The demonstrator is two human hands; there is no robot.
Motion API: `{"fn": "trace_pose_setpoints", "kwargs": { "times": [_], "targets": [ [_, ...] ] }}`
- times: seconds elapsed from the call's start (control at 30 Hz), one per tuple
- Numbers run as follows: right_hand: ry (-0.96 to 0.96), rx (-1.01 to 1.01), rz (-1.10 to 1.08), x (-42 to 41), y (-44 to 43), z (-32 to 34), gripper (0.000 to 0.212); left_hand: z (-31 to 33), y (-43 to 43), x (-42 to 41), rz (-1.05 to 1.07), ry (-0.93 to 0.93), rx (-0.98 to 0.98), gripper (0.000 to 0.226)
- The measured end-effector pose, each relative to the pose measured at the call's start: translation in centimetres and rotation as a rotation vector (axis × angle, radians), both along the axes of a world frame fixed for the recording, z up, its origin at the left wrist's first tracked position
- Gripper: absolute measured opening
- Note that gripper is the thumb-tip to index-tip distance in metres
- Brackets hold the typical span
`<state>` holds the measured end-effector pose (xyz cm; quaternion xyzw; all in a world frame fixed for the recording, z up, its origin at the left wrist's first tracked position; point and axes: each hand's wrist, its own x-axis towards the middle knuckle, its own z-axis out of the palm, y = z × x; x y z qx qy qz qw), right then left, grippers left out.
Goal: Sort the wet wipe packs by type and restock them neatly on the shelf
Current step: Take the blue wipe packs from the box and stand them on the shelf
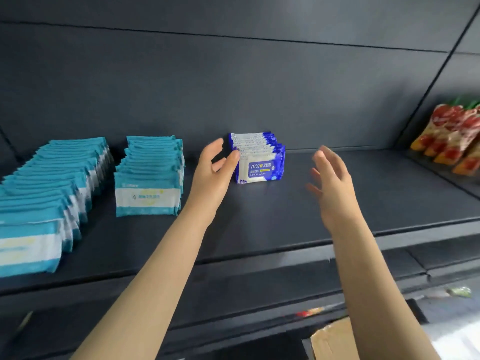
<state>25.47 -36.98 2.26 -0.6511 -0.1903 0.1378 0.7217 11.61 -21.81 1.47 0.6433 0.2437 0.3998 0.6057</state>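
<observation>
1. Nearest, below and right of the blue alcohol wipe packs point(259, 159), a cardboard box point(330, 339) corner shows under the shelf point(285, 216).
2. The left hand point(211, 175), fingers spread and holding nothing, sits just left of those packs, thumb tip against the front pack's edge.
3. The right hand point(332, 178), also spread and empty, hovers to their right, apart.
4. The blue packs stand upright in a short row toward the shelf's back.
5. Left of them stand two rows of teal packs point(148, 178); far right, red snack bags point(452, 136).
</observation>
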Motion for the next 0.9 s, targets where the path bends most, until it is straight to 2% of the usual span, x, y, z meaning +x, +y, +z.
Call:
{"fn": "trace_pose_setpoints", "kwargs": {
  "times": [0.13, 0.37, 0.5, 0.67, 0.9],
  "targets": [
    [0.024, 0.039, -0.123, -6.3, -5.7, -1.7, 0.032, -1.0, -3.7, -4.8, -0.200, 0.026, -0.073, 0.036],
    [0.105, -0.062, -0.363, -14.2, -16.8, -8.9, 0.039, -5.3, -12.0, -8.9, -0.538, 0.185, -0.126, 0.041],
    [0.247, -0.102, -0.542, -17.8, -24.0, -13.9, 0.052, -9.2, -17.2, -9.1, -0.707, 0.322, -0.125, 0.040],
    [0.411, -0.078, -0.735, -21.3, -33.3, -18.3, 0.049, -14.3, -25.0, -8.1, -0.824, 0.490, -0.165, 0.044],
    [0.601, -0.098, -0.896, -23.1, -48.2, -23.7, 0.053, -20.0, -39.0, -4.3, -0.981, 0.650, -0.186, 0.026]
  ]
}}
